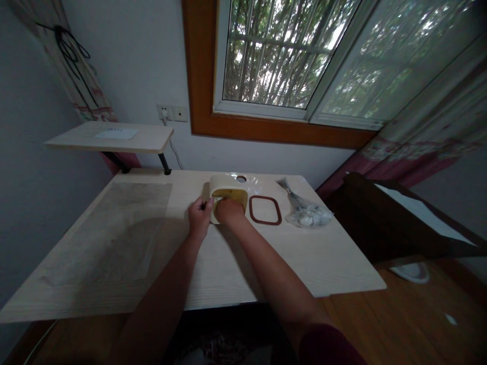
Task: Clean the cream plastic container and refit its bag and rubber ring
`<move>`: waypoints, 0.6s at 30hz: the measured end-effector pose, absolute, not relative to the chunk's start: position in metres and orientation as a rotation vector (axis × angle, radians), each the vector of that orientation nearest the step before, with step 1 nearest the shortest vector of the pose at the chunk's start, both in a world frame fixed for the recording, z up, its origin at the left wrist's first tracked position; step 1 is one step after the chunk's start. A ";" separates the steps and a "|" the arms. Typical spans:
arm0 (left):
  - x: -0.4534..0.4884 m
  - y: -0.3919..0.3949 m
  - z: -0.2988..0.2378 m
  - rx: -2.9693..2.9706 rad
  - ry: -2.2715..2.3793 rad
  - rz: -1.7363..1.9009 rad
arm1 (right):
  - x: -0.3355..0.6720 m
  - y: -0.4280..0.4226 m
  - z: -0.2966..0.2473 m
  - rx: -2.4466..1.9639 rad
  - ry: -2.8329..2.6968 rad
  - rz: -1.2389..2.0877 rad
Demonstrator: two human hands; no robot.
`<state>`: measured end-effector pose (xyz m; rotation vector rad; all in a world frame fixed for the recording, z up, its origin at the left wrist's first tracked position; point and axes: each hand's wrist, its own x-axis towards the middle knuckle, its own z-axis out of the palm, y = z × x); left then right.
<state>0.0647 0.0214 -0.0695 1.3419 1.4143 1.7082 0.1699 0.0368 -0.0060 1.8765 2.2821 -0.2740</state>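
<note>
Tub (240, 194): open, on bench (323, 263) | left hand (198, 215): half-curled against tub's left side, cannot tell whether it grips | right hand (230, 211): inside tub, fingers hidden, opening and hold cannot be told | red-brown frame (266, 222): just right of tub | plastic bag (310, 216): farther right of tub

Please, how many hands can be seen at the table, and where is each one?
2: the left hand is at the left side of the container, and the right hand is in its opening, fingers mostly hidden.
</note>
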 end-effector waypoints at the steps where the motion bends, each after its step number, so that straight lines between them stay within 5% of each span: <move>1: 0.066 0.020 -0.069 1.359 1.413 1.698 | 0.170 0.040 -0.008 1.891 2.276 -0.273; 18: 0.070 0.018 -0.065 1.379 1.402 1.679 | 0.169 0.042 -0.014 2.033 2.226 -0.216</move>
